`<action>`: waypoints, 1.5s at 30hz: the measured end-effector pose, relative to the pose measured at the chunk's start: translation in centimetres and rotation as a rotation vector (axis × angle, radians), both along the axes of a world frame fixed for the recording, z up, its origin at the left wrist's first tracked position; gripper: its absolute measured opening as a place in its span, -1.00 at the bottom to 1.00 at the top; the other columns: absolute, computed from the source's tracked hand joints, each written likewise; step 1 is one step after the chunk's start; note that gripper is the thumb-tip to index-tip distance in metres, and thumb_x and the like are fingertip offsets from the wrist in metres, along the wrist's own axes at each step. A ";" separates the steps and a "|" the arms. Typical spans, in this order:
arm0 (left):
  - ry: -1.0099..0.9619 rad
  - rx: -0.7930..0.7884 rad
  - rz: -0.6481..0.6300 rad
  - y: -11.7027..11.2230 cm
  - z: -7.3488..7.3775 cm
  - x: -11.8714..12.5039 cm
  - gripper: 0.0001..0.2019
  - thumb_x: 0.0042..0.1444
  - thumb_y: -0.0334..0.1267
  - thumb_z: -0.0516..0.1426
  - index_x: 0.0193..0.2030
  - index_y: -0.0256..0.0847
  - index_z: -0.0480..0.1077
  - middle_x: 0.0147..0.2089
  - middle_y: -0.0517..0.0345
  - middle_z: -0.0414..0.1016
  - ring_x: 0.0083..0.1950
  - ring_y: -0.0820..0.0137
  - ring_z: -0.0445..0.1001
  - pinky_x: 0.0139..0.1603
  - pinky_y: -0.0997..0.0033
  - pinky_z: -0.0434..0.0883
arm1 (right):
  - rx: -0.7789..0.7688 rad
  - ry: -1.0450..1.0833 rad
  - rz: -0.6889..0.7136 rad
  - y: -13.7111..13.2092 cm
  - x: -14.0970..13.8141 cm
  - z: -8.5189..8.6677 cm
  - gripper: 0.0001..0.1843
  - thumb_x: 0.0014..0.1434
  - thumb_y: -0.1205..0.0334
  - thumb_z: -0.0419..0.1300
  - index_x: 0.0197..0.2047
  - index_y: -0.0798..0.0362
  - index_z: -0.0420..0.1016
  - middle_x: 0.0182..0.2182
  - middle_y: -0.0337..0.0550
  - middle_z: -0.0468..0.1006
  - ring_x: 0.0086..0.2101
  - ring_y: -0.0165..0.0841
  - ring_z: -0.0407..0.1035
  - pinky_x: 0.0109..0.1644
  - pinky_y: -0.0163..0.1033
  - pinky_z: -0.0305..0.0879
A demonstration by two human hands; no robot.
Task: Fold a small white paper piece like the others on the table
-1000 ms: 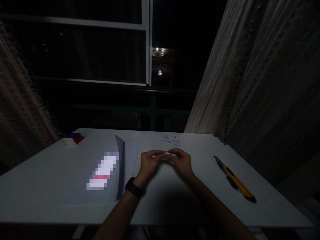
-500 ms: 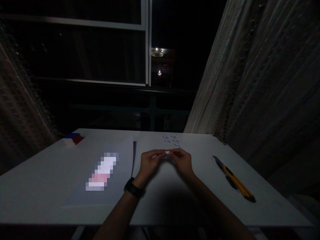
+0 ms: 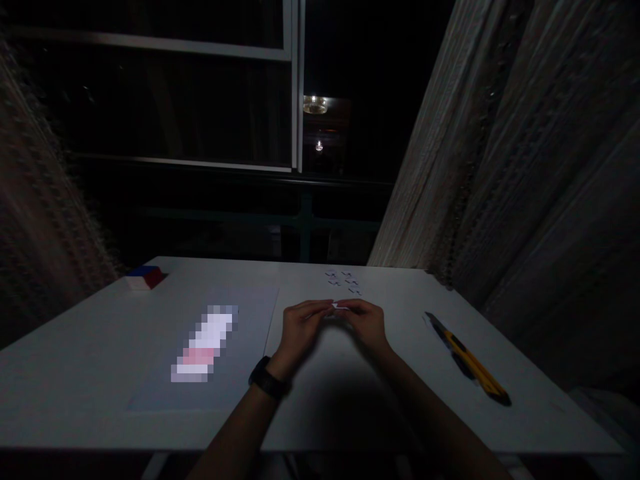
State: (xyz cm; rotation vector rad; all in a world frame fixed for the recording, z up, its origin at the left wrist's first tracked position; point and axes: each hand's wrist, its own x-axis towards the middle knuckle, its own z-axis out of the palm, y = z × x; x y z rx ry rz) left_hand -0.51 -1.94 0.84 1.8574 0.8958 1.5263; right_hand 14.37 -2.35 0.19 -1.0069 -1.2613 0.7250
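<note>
My left hand (image 3: 301, 328), with a dark band on the wrist, is closed in a pinch over the middle of the table. Opposite it, my right hand (image 3: 367, 325) pinches too, and the fingertips of both nearly meet. Between them is a small white piece of paper (image 3: 340, 305), mostly covered by the fingers; its exact shape is hard to make out. Just beyond the hands, several small folded paper pieces (image 3: 351, 282) lie in loose rows on the white table (image 3: 320, 413).
A yellow and black utility knife (image 3: 467, 357) lies at the right, blade end away from me. White paper (image 3: 245, 373) lies at the left, with a blurred-out bright patch (image 3: 205, 343) over it. A blue, red and white block (image 3: 145, 277) sits at the far left. Curtains (image 3: 425, 147) hang both sides.
The lifted right edge of the top sheet of paper has dropped flat. My hands stay nearly in place, with the small paper slightly shifted between my fingertips.
</note>
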 end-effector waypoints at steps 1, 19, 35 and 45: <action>0.002 -0.005 0.002 0.0 0.0 0.0 -0.87 -0.02 -0.29 0.13 -0.36 -0.15 0.52 -0.27 0.12 0.55 -0.23 0.35 0.49 -0.13 0.33 0.41 | 0.006 0.005 0.002 0.0 0.0 0.0 -0.87 -0.26 0.25 0.32 -0.52 0.04 0.54 -0.49 -0.19 0.58 -0.39 -0.29 0.46 -0.21 -0.18 0.37; -0.013 -0.136 -0.059 -0.4 -0.1 1.1 -0.71 -0.14 -0.21 0.22 -0.21 -0.19 0.48 -0.18 0.07 0.52 -0.21 0.34 0.47 -0.17 0.38 0.40 | 0.139 0.103 0.032 -0.4 -0.3 0.7 -0.84 -0.26 0.26 0.32 -0.66 0.04 0.39 -0.58 -0.21 0.50 -0.43 -0.32 0.41 -0.29 -0.20 0.33; -0.042 -0.168 -0.024 -0.7 -0.4 1.8 -0.77 0.02 -0.18 0.09 -0.31 -0.24 0.51 -0.28 0.07 0.55 -0.23 0.31 0.50 -0.18 0.37 0.41 | 0.044 0.154 0.032 -0.7 -0.1 0.5 -0.65 -0.30 0.27 0.35 -0.48 0.02 0.22 -0.50 -0.29 0.44 -0.46 -0.40 0.36 -0.39 -0.31 0.28; 0.089 0.026 0.123 0.1 -1.0 1.0 -0.82 0.04 -0.23 0.09 -0.31 -0.17 0.51 -0.26 0.11 0.54 -0.22 0.37 0.49 -0.16 0.38 0.40 | -0.022 0.032 0.174 0.5 0.3 -0.3 -0.63 -0.28 0.30 0.34 -0.35 0.03 0.32 -0.46 -0.27 0.47 -0.39 -0.35 0.40 -0.32 -0.29 0.31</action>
